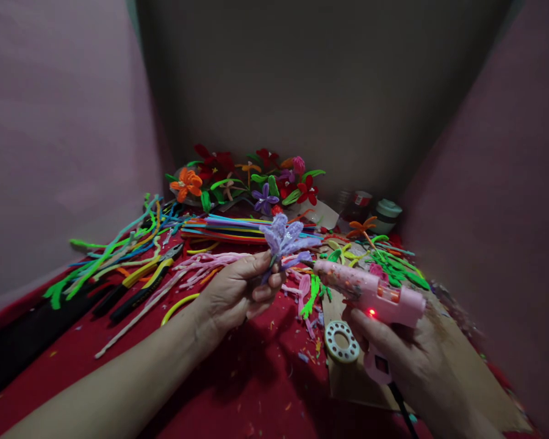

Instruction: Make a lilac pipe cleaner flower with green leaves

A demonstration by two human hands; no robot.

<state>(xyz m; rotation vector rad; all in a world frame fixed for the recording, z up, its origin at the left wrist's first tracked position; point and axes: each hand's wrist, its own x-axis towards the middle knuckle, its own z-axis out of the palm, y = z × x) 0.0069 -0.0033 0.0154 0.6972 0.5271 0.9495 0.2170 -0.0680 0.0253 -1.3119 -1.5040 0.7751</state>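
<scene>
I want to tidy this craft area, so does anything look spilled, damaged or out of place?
Nothing looks clearly damaged. What stands out is the small coloured scraps strewn over the red cloth, nearer the camera than the purple flower; they look like stray trimmings, not a liquid spill.

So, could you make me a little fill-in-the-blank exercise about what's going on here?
The left hand holds a lilac flower, while the ____ hand holds a pink glue gun.
A small light on the glue gun glows ____.
The pliers have black and ____ handles.

Missing words: right; red; yellow.
</scene>
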